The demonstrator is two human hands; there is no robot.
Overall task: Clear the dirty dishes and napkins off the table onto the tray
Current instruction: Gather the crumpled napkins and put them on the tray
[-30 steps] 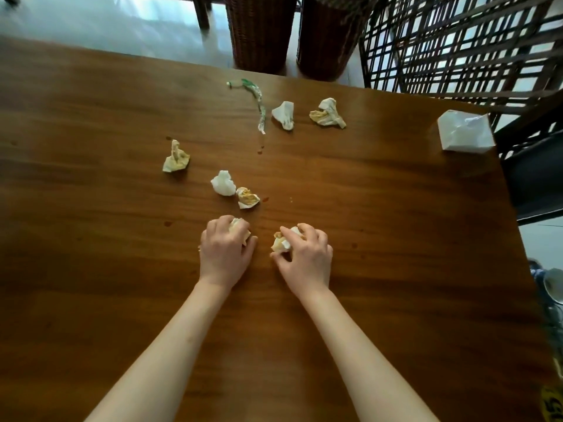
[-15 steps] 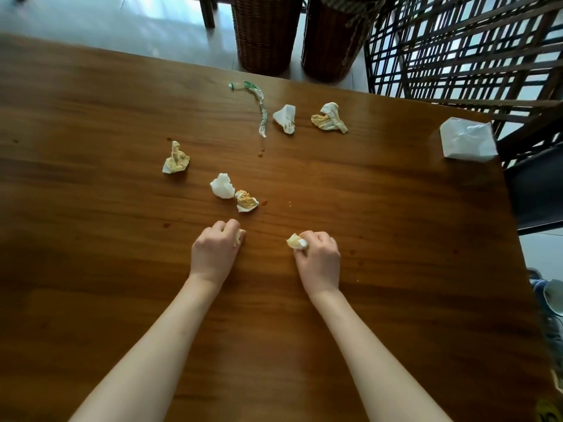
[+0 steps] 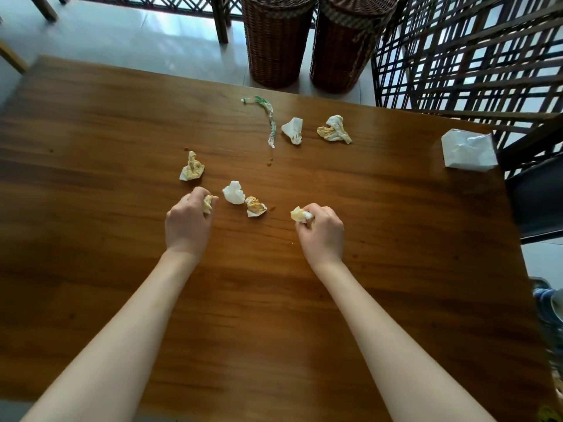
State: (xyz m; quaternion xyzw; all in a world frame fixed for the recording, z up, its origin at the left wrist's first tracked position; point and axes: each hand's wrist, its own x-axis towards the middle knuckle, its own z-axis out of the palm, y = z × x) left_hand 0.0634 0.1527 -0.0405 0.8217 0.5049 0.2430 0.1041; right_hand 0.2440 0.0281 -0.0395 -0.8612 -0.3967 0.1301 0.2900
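Both hands mid-frame on brown wooden table (image 3: pixel 122 132). L hand (image 3: pixel 187 222) fingers curled round a crumpled yellow-stained napkin wad (image 3: pixel 208 204); R hand (image 3: pixel 321 231) likewise grips a second yellow-stained wad (image 3: pixel 300 215). Between them, just beyond fingertips: small white crumpled napkin (image 3: pixel 233 192) touching an orange-stained crumpled napkin (image 3: pixel 255 206), nearer L hand. Up-left of L hand: upright yellow-stained twist of napkin (image 3: pixel 192 167). Farther, upper centre: green-white twisted wrapper strip (image 3: pixel 269 121), long axis running away; white napkin w/ faint stain (image 3: pixel 293 130); yellow-white crumpled napkin (image 3: pixel 333 130). No tray in view; judge L hand suits next pick.
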